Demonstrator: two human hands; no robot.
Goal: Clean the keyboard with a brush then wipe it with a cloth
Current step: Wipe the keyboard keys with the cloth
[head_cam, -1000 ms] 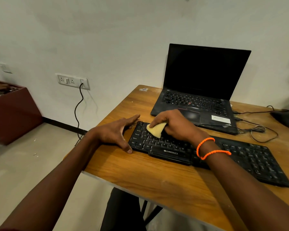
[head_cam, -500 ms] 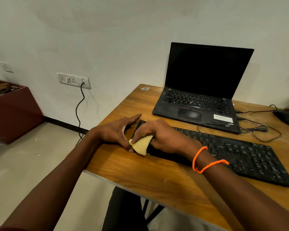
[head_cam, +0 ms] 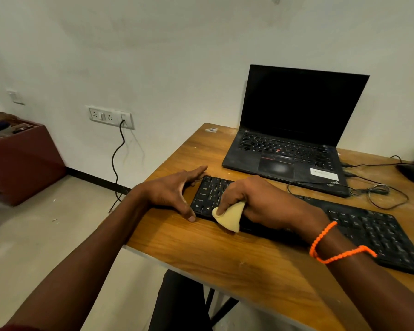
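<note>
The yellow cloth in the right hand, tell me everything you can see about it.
The yellow cloth is small, pale yellow and soft-looking, bunched into a folded wedge. The right hand grips it, fingers curled round it, pressing it onto the near left edge of the black keyboard. Its free corner hangs past the keyboard's front edge over the wooden table. The left hand does not touch it.

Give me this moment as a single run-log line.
phase: wiping | right hand: grips folded yellow cloth on black external keyboard, near-left edge | left hand: braces keyboard's left end | brush: not visible
</note>
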